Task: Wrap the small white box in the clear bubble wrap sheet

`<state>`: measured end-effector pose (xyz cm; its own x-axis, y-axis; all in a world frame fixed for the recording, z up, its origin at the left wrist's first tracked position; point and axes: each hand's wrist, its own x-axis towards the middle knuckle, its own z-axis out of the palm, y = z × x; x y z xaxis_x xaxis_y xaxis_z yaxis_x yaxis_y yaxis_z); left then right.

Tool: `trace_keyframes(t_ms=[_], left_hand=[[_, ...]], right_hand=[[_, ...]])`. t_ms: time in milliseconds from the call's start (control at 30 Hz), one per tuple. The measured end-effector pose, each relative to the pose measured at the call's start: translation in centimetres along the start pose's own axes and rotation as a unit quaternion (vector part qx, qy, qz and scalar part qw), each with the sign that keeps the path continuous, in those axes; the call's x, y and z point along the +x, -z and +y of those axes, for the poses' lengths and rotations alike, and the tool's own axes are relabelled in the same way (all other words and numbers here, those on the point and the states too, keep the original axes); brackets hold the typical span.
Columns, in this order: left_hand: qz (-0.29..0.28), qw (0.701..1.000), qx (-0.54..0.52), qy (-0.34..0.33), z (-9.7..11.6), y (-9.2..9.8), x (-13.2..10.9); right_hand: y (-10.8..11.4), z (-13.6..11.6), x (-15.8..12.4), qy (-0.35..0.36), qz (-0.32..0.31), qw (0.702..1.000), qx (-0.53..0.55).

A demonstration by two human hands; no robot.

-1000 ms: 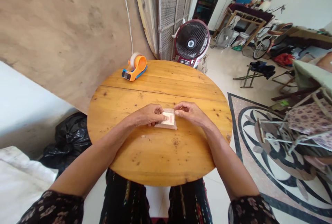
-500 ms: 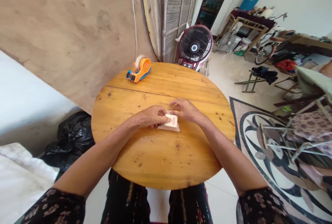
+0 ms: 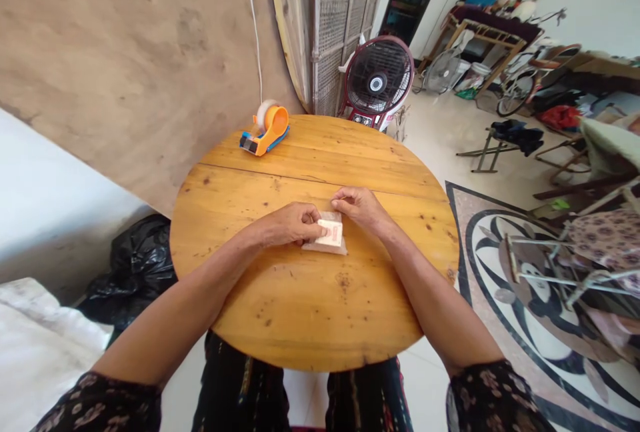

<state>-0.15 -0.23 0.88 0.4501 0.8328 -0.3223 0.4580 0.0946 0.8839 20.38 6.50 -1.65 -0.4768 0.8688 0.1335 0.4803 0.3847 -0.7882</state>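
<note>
A small pale block with red print [image 3: 332, 233] lies on a thin, see-through sheet of wrap [image 3: 332, 216] near the middle of the round wooden table [image 3: 310, 312]. My left hand [image 3: 296, 224] is closed on the block's left side, with the thumb resting on its top. Just beyond the block's upper right corner is my right hand [image 3: 361, 208], its thumb and forefinger pinched together. Whatever those fingertips hold, if anything, is too small to make out. An orange and blue tape dispenser [image 3: 270, 129] with a clear roll stands at the table's far left.
Behind the table stands a dark red fan [image 3: 378, 83]. Black plastic bags [image 3: 137, 252] lie on the floor to the left. On the right are a folding stool with dark cloth [image 3: 515, 135], a metal-framed chair [image 3: 600, 239] and a bicycle [image 3: 520, 89].
My right hand has drawn slightly away from the block, and its thumb and forefinger have come together. More of the wrap shows beyond the block. My left hand keeps its grip.
</note>
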Motion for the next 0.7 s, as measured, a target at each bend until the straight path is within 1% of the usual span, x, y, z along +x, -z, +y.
trace_keyframes(t_ms=[100,300,467,600,700], left_hand=[[0.000,1.000,-0.001,-0.010,0.0,0.0,0.0],[-0.004,1.000,0.018,0.005,-0.6,0.1,0.2],[0.015,1.000,0.016,0.012,-0.6,-0.1,0.1],[0.034,0.999,0.003,0.020,-0.5,-0.2,0.0],[0.040,0.999,-0.009,0.013,-0.4,-0.3,0.0]], right_hand=[[0.1,-0.3,0.0,-0.017,-0.013,0.998,0.055],[0.4,-1.8,-0.4,-0.027,-0.027,0.990,0.135],[0.5,-2.8,-1.1,-0.002,-0.018,0.993,0.115],[0.9,-3.2,-1.6,0.017,-0.030,0.995,0.098],[1.2,-3.6,-2.0,0.043,-0.031,0.995,0.080]])
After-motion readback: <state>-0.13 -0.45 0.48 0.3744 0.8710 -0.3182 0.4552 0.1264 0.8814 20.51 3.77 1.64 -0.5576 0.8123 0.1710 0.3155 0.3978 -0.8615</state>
